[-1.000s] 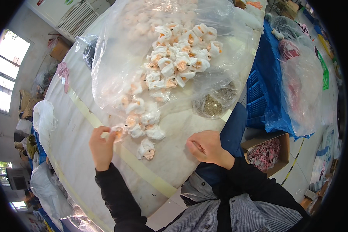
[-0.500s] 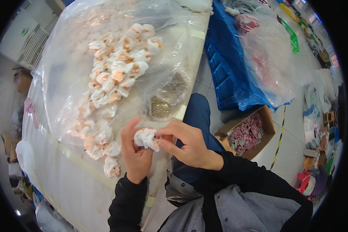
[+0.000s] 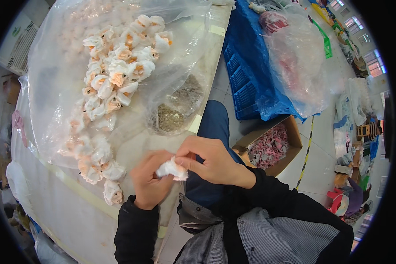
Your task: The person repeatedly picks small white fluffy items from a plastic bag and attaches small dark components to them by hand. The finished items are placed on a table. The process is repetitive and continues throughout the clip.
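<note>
Left hand (image 3: pixel 150 181), blurred, fingers curled around fluffy white piece (image 3: pixel 166 169); right hand (image 3: pixel 216 161) thumb, forefinger pinching its edge.

To the right of the tabletop (image 3: pixel 92 229), a blue crate (image 3: pixel 241 90) stands on the tiled floor (image 3: pixel 323 160), partly covered by a blue plastic sheet (image 3: pixel 254 50) beneath a clear bag (image 3: pixel 297 64). A cardboard box (image 3: pixel 296 140) containing pink scraps (image 3: pixel 270 147) is located near the crate, beside yellow-and-black tape (image 3: pixel 306 152). At far left, a pink cloth (image 3: pixel 18 124) lies at the tabletop edge.
</note>
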Available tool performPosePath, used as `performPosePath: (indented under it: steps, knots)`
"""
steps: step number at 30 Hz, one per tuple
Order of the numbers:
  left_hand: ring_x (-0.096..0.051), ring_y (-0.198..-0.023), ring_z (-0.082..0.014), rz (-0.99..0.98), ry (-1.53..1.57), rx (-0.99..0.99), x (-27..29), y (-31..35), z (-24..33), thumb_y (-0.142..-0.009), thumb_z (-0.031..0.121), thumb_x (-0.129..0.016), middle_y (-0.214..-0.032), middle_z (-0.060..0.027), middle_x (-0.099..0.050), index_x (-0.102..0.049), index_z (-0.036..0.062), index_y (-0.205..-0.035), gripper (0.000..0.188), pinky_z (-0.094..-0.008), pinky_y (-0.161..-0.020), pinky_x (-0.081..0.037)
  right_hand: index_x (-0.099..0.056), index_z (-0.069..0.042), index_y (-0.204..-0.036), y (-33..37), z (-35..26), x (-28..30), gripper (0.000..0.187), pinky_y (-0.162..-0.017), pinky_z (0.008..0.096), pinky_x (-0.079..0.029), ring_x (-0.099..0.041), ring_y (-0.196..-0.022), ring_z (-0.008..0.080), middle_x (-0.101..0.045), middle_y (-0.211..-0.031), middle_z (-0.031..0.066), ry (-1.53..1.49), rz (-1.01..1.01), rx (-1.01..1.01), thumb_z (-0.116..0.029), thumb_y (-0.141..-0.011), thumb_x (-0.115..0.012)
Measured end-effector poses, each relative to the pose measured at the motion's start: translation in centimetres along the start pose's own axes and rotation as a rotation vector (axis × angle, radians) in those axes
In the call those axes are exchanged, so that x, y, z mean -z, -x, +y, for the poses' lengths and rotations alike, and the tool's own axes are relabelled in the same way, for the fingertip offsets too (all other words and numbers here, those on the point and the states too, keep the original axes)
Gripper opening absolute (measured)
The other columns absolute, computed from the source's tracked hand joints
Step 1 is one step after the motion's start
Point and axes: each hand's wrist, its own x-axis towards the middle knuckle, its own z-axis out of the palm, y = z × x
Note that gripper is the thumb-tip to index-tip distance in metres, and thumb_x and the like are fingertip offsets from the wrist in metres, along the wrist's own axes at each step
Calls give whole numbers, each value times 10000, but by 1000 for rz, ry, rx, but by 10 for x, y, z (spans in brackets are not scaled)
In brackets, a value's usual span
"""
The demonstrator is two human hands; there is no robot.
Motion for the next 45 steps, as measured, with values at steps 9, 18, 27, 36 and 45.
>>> performPosePath:
  steps: [9, 18, 27, 36, 45]
  knots:
    - [-615, -678, -220, -142, 111, 55, 0, -1, 6, -917, 164, -755, -863, -101, -678, -735, 30, -1023, 173, -327, -631, -479, -674, 18, -991, 8, -5, -19, 137, -659, 255, -526, -676, -731, 97, -704, -841, 73, -205, 65, -69, -112, -992, -717]
    - [-568, -593, -195, -87, 115, 97, -1, 2, 11, -854, 36, -706, -758, -94, -637, -729, 16, -924, 77, -312, -542, -418, -648, -30, -985, 14, 3, -28, 159, -603, 253, -492, -652, -664, 104, -700, -788, 62, -224, 155, -58, -174, -993, -714]
    - [-615, -628, -200, 155, 65, 109, -3, 2, -1, -817, -1, -665, -750, -112, -653, -697, -36, -884, 82, -313, -596, -474, -690, -102, -900, -58, 17, 10, 116, -728, 380, -482, -623, -820, 261, -646, -843, 50, 781, 264, 434, -167, -845, -769]
    - [-616, -633, -213, 183, 33, 108, -3, 0, -5, -821, 20, -674, -753, -121, -653, -684, -44, -873, 83, -315, -609, -481, -706, -112, -935, -79, 31, -2, 131, -830, 372, -458, -588, -939, 238, -634, -915, 25, 941, 103, 385, -173, -847, -782]
    - [-616, -641, -209, 176, 57, 124, -3, 0, -5, -834, 29, -673, -756, -118, -648, -679, -44, -887, 91, -312, -611, -480, -694, -48, -941, -77, 26, 15, 121, -743, 393, -522, -616, -854, 300, -659, -889, 87, 667, 168, 401, -62, -851, -773]
